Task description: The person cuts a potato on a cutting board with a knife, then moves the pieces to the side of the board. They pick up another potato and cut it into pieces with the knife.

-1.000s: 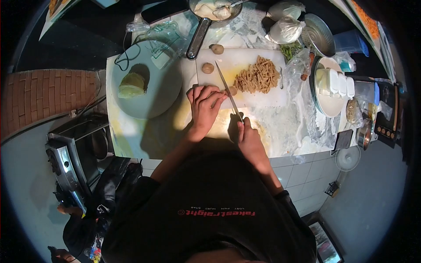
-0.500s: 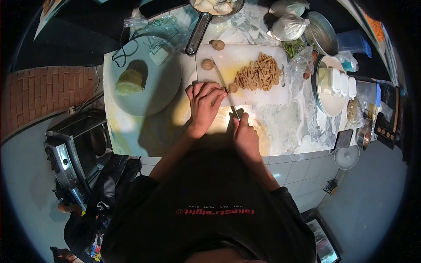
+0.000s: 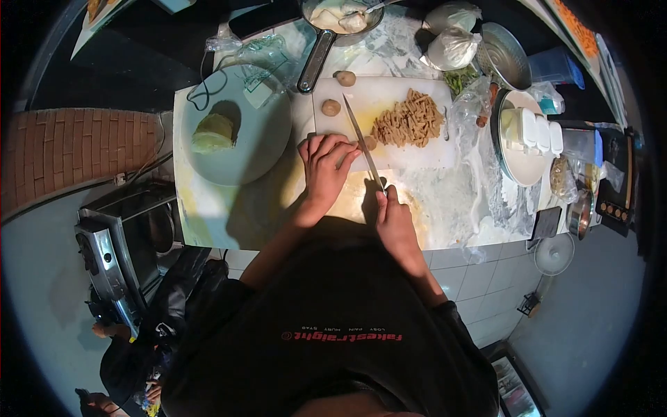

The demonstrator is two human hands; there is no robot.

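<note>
My right hand (image 3: pixel 397 221) grips a kitchen knife (image 3: pixel 363 146) by its handle, the blade slanting up and left over the white cutting board (image 3: pixel 417 158). My left hand (image 3: pixel 328 167) is closed at the board's left edge, its fingertips bunched against the blade around a brown meatball (image 3: pixel 371 142). Part of that meatball shows right of the blade; the rest is hidden by fingers and knife. Another whole meatball (image 3: pixel 331 108) lies left of the blade, and a third ball (image 3: pixel 345 78) sits at the board's top edge. A heap of brown cut strips (image 3: pixel 411 119) covers the board's right side.
Left of the board, a large round plate (image 3: pixel 267 156) holds a cut cabbage (image 3: pixel 214 133). A black-handled pan (image 3: pixel 318 62) stands behind. To the right are plastic bags (image 3: pixel 453 47), a metal bowl (image 3: pixel 506 55) and a tray with white containers (image 3: pixel 529 128). Another person (image 3: pixel 128 368) is at lower left.
The whole view has shifted slightly. The knife blade now stands a little higher and more upright beside my left fingertips; both hands keep their holds. A utensil shows in the pan.
</note>
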